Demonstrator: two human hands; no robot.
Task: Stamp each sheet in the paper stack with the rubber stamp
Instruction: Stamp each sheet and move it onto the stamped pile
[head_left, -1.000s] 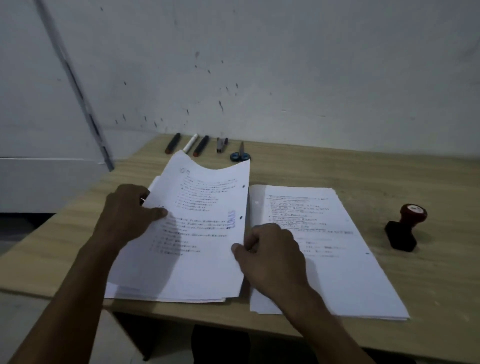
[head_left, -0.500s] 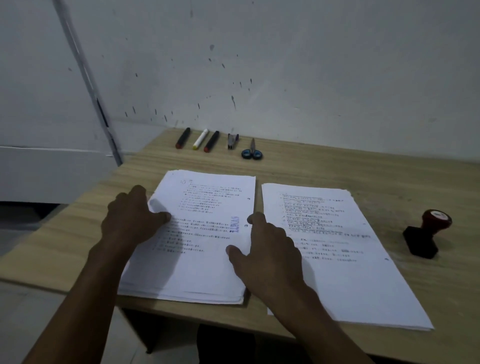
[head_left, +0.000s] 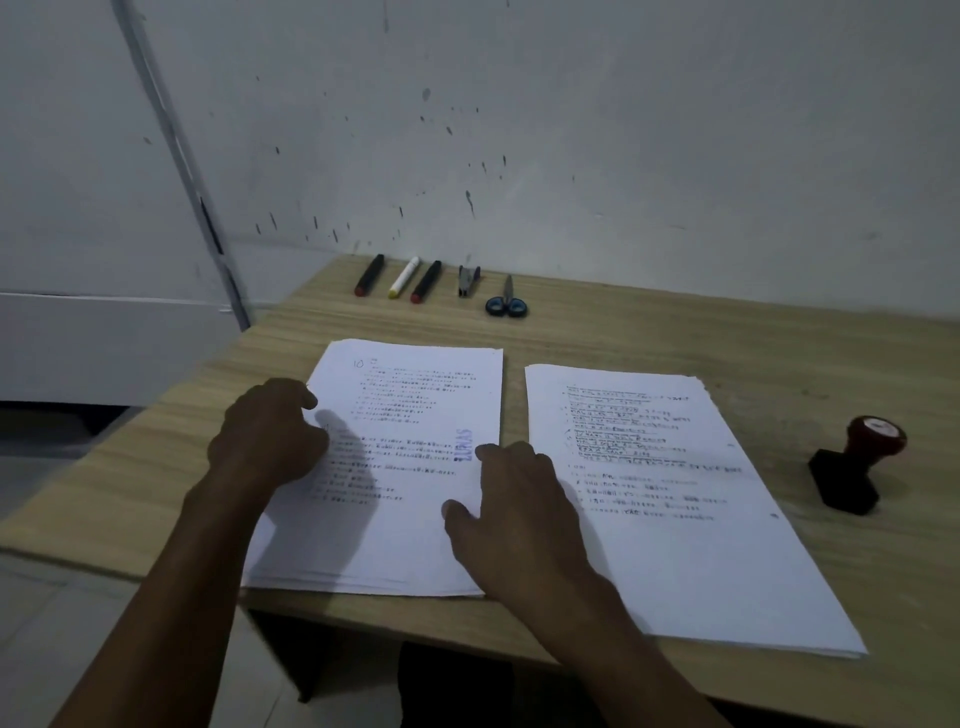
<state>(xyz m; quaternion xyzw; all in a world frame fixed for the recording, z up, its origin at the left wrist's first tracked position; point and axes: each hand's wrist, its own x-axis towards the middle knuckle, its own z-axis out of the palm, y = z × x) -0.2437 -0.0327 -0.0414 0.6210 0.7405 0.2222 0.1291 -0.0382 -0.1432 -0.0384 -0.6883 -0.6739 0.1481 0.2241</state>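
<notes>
Wooden table (head_left: 675, 332), two paper stacks (head_left: 415, 530) (side by side) (head_left: 691, 561), rubber stamp (head_left: 852, 470)

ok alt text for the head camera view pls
Two hands, left and right, press flat on the left paper pile, whose top sheet bears a blue stamp mark. A second pile lies beside it, and the rubber stamp lies untouched at right.

A blue stamp mark (head_left: 462, 446) on the left paper stack (head_left: 415, 395) reads "LUNAS". A handwritten "10" (head_left: 358, 364) stands at that sheet's far left corner. Its printed lines are too small to read.
</notes>
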